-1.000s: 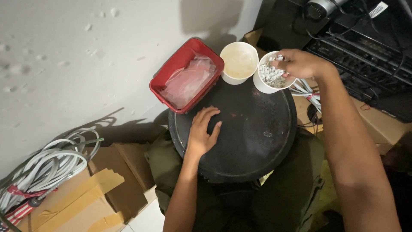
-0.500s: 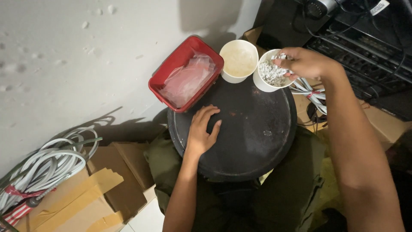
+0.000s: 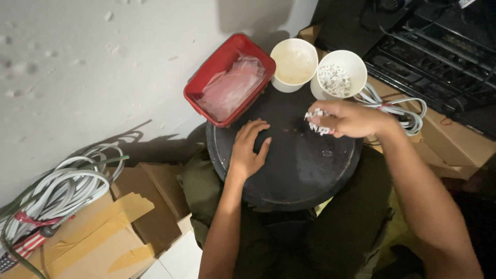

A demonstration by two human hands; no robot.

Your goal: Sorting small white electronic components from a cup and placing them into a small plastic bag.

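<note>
Lifted out of the white cup of clips [image 3: 337, 77], the right hand [image 3: 351, 119] now hovers over the round black tray [image 3: 289, 165] clutching small white clips [image 3: 316, 121], left hand [image 3: 248, 150] flat, fingers spread, on that tray.

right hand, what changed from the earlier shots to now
The right hand left the right-hand white cup and came down over the round black tray, now holding a pinch of small white pieces. The left hand, red basket and other cup stayed put.

Matt black tray [image 3: 289, 170], glossy plastic basket [image 3: 204, 77]
</note>
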